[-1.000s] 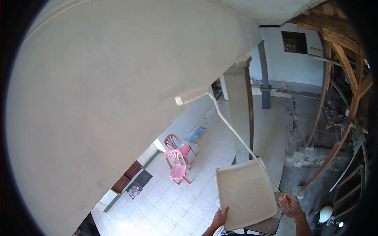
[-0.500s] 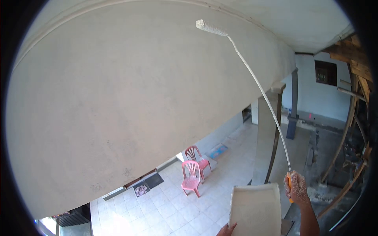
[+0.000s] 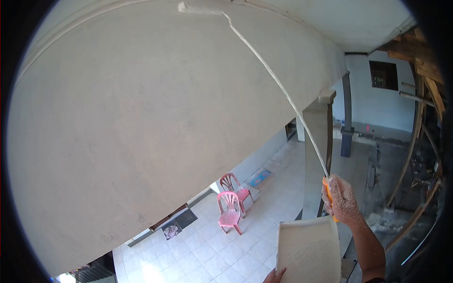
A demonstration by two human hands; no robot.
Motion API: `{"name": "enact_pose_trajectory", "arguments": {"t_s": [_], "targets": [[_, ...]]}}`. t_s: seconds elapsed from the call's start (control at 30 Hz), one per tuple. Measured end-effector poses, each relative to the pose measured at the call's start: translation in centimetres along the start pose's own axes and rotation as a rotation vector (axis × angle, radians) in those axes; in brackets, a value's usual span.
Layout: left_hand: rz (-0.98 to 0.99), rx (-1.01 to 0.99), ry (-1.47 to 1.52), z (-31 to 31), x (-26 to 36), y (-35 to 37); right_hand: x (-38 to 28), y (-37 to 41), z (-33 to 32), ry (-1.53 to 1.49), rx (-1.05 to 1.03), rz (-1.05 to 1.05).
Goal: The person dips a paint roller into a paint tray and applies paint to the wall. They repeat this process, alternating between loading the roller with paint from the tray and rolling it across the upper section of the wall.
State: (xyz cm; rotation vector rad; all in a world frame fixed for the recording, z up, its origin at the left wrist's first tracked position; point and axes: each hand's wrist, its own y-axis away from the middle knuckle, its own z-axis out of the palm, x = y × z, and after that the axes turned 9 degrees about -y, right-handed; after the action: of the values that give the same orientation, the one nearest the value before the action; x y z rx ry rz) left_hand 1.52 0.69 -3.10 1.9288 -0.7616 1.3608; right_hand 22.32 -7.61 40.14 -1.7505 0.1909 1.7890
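My right hand (image 3: 343, 199), speckled with paint, is closed round the orange handle (image 3: 326, 187) of a long-rod paint roller. The thin rod (image 3: 278, 82) rises up and to the left. At its end the whitish roller (image 3: 200, 9) lies near the top edge of the broad beige wall (image 3: 137, 108). At the bottom, my left hand (image 3: 275, 275) holds the left edge of a pale paint tray (image 3: 309, 250), its fingers partly out of frame. The tray has a ribbed surface coated with paint.
Far below on the tiled floor (image 3: 198, 252) stand two pink-red chairs (image 3: 229, 216). A dark mat (image 3: 186, 217) lies by the wall base. A column (image 3: 315, 155) rises right of centre, and wooden poles (image 3: 409, 155) lean at the far right.
The roller has moved left and up along the wall top. My right hand has gone up and slightly left with the handle. My left hand and the tray have barely moved.
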Motion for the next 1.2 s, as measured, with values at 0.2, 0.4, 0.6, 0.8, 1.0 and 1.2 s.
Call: {"name": "enact_pose_trajectory", "arguments": {"t_s": [0.2,0.4,0.6,0.8,1.0,1.2], "targets": [[0.181,-0.061,0.319,0.3,-5.1,-0.9,0.5,-0.3,-0.4,-0.095,-0.073,-0.010],[-0.158,0.070,-0.392,-1.9,5.7,1.4,3.6,3.4,-2.2,0.021,-0.091,-0.055],[-0.053,-0.024,-0.063,-1.5,6.6,1.9,5.5,11.7,-6.4,0.255,-0.005,0.215],[-0.056,-0.043,-0.173,-1.6,6.0,2.0,6.1,21.3,-10.5,0.302,0.241,0.191],[-0.044,-0.028,-0.131,-2.0,5.8,2.0,2.2,27.9,-13.7,0.554,0.476,0.407],[-0.045,-0.061,-0.126,-1.7,6.4,1.7,-6.6,29.6,-12.6,1.000,0.561,0.648]]}}
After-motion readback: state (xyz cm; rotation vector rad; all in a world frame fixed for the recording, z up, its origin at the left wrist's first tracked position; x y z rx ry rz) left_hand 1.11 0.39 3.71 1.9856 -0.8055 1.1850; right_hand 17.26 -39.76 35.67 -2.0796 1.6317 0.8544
